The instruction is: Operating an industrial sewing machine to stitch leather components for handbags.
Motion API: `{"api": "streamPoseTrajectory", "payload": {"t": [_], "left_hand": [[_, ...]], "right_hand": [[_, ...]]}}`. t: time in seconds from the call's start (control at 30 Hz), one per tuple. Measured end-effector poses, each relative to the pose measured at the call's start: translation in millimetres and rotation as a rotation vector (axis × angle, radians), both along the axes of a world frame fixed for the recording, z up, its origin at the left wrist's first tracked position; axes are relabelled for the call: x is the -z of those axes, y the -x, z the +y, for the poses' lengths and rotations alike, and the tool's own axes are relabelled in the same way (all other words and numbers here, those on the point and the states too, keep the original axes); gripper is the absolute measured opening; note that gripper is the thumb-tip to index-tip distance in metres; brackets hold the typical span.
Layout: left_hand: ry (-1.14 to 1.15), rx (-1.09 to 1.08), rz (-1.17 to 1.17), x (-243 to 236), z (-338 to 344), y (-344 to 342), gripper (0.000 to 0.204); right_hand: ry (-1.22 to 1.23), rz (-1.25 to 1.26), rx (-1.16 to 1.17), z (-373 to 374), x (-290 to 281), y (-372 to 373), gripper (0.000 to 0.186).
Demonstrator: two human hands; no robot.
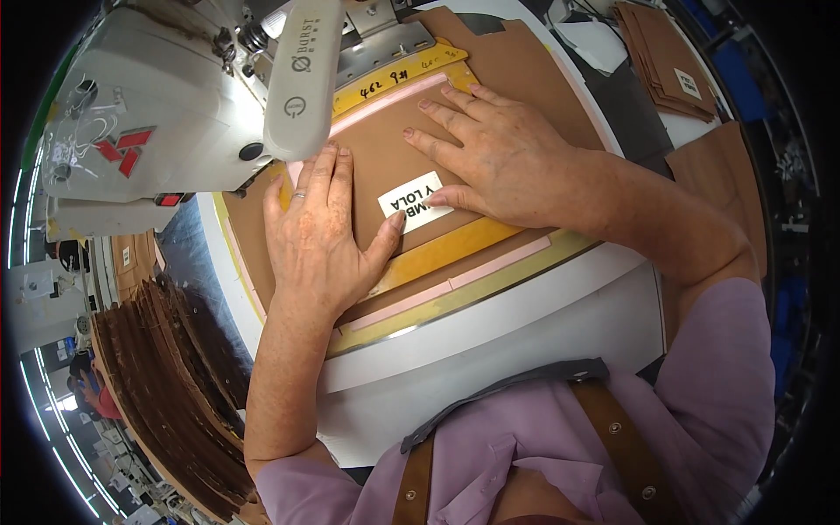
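Note:
A brown leather-like panel (pixel 378 122) lies flat inside a yellow template frame (pixel 477 248), with pink strips (pixel 499 267) along its sides. On the panel sits a white printed label (pixel 411 199). My left hand (pixel 319 236) rests on the panel's left part, fingers stretched forward by the machine head, thumb tip at the label's lower edge. My right hand (pixel 503 157) presses flat on the right part with fingers spread, its thumb touching the label's right end. Neither hand grips anything. A ring shows on a left finger.
A white sewing machine (pixel 157 114) with a long pale lamp-like unit (pixel 302 96) overhangs the far left. Brown pieces stand in a thick stack (pixel 166 385) at left; more brown panels (pixel 656 61) lie far right. A white curved board (pixel 525 302) borders the near side.

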State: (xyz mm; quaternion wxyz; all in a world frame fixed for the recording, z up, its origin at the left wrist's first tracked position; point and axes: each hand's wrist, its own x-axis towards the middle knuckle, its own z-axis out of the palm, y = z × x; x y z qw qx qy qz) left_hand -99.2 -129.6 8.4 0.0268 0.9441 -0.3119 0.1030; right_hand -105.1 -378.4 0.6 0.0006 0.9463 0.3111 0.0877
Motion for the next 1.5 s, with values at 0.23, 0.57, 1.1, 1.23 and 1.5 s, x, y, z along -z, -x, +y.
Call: {"api": "streamPoseTrajectory", "payload": {"t": [0.23, 0.57, 1.1, 1.23, 1.5], "left_hand": [[0.042, 0.053, 0.078, 5, -6, -1, 0.074], [0.005, -0.017, -0.002, 2, -9, 5, 0.069], [-0.013, -0.037, -0.018, -2, 2, 4, 0.071], [-0.022, -0.053, 0.000, -6, 5, 4, 0.071], [-0.043, -0.102, 0.019, -5, -5, 6, 0.069]], "right_hand": [[0.056, -0.011, 0.010, -1, 4, -4, 0.066], [0.045, -0.022, 0.003, -5, 2, -3, 0.063], [0.031, -0.063, -0.045, -2, 2, -8, 0.061], [0.022, -0.080, -0.066, -1, 5, -10, 0.061], [0.027, -0.047, -0.134, -15, 5, -17, 0.061]]}}
